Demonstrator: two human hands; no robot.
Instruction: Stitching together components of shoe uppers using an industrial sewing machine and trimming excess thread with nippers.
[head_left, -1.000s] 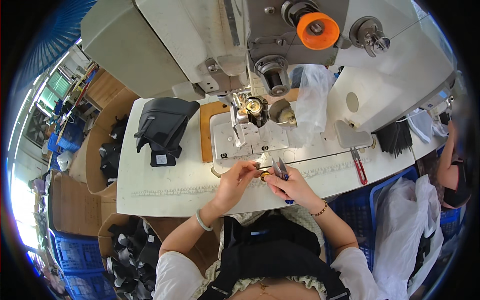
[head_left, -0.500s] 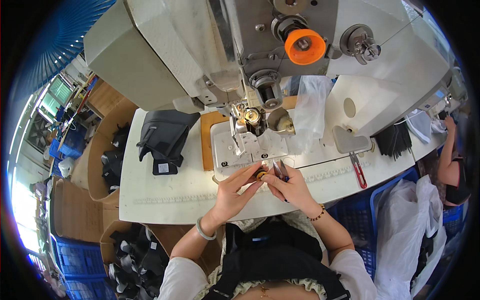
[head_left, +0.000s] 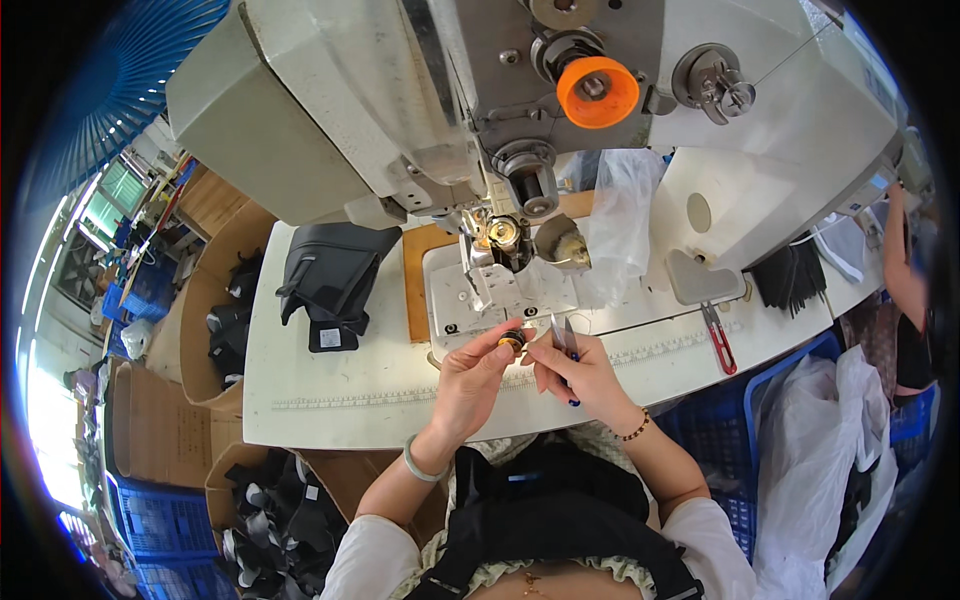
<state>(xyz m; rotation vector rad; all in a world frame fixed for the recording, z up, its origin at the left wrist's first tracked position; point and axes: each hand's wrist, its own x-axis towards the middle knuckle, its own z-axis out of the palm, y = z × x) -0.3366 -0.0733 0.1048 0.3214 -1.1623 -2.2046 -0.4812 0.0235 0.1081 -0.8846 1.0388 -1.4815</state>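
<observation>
Between the thumb and fingers of my left hand is a small round bobbin case, metallic with a yellow-orange face. Close beside it, my right hand is closed around small scissors with pointed metal blades and a bit of blue at the handle. The right thumb and forefinger pinch close to the bobbin case; any thread between them is too fine to make out. Both hands are just in front of the sewing machine's metal plate, below the needle area.
The sewing machine head overhangs the table. Black fabric pieces lie at left. Red-handled snips and a bundle of black strips are at right. Cardboard boxes and a blue crate flank the table. Another person's arm shows far right.
My hands have moved slightly apart. The left has turned, showing more of the bobbin case, and the right has drawn back a little, still with the scissors.
</observation>
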